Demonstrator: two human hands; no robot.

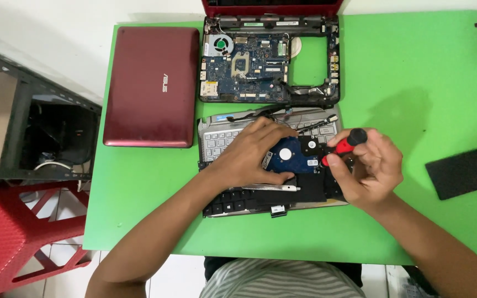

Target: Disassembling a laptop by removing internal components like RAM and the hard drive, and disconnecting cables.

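Note:
My left hand (252, 154) presses down on a blue-labelled hard drive (293, 157) that lies on a detached laptop keyboard panel (216, 140). My right hand (371, 168) grips a red and black screwdriver (344, 145), its tip pointing at the drive's right edge with its black bracket. Beyond them an opened laptop base (269, 60) shows its blue motherboard and a round fan.
A closed dark red laptop (153, 85) lies at the left of the green table (415, 83). A black rectangular pad (465, 170) sits at the right edge. A red plastic stool (17, 232) and a metal rack stand to the left on the floor.

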